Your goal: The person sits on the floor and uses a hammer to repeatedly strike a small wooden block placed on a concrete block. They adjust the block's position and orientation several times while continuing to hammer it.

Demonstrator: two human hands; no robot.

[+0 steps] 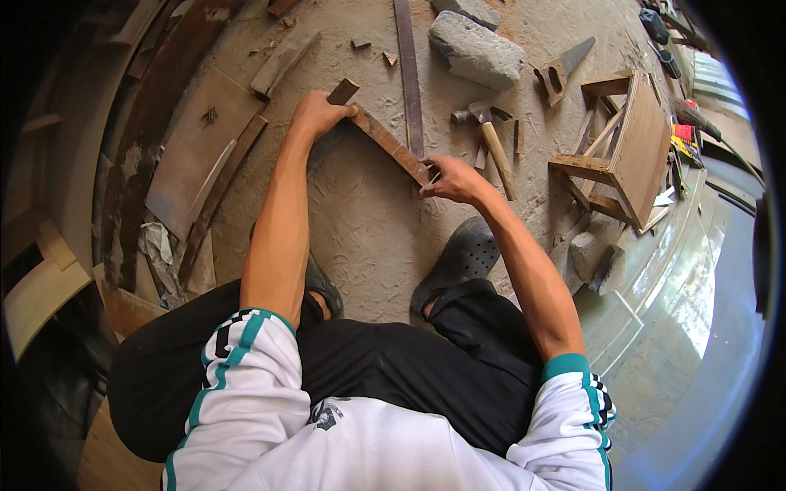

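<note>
Between my hands a short strip of brown wood (pixel 389 146) slants over the dusty floor, its left end farther from me. My left hand (pixel 318 116) is closed round that far end. A small wood end (pixel 344 92) sticks out past its fingers; whether it belongs to the same strip is hidden by the hand. At the near end my right hand (pixel 455 180) pinches the strip between thumb and fingers. A long, dark, narrow board (pixel 409 74) lies on the floor beyond, and its near end meets the strip by my right hand.
To the right lie a claw hammer (pixel 494 155), a handsaw (pixel 563 69) and a small wooden frame with a panel (pixel 634 151). A rough stone block (pixel 477 49) sits at the far side. Boards (pixel 205 147) lean at the left; a glass sheet (pixel 655 344) lies at the right.
</note>
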